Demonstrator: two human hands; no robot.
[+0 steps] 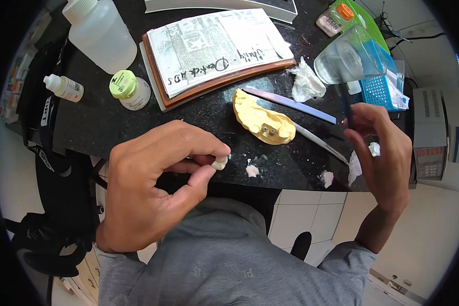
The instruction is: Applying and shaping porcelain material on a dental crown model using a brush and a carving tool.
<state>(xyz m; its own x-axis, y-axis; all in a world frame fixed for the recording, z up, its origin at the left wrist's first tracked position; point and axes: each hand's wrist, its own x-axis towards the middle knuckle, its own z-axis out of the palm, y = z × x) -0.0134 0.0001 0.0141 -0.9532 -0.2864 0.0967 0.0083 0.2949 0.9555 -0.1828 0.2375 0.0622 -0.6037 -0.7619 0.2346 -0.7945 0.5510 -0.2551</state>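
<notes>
Between the thumb and index fingertip of my left hand (155, 181), at the table's near edge, is a small off-white tooth-shaped piece (219, 165). My right hand (383, 155) is raised at the right, its fingers pinching a slim dark tool (347, 106). This tool points away from me toward the clear glass (336, 65) of liquid; its far end is blurred, so whether it enters the glass I cannot tell. A yellow plaster dental model (260, 116) with two metal-ringed holes lies between my hands, touching neither.
Beyond the model lie a purple-blue file (296, 105) and a grey metal tool (321, 143). Crumpled tissue (308, 84) sits beside the glass. A paper-covered brown board (214, 53), a green-lidded jar (130, 91), a dropper bottle (64, 87) and a large bottle (103, 38) stand farther back.
</notes>
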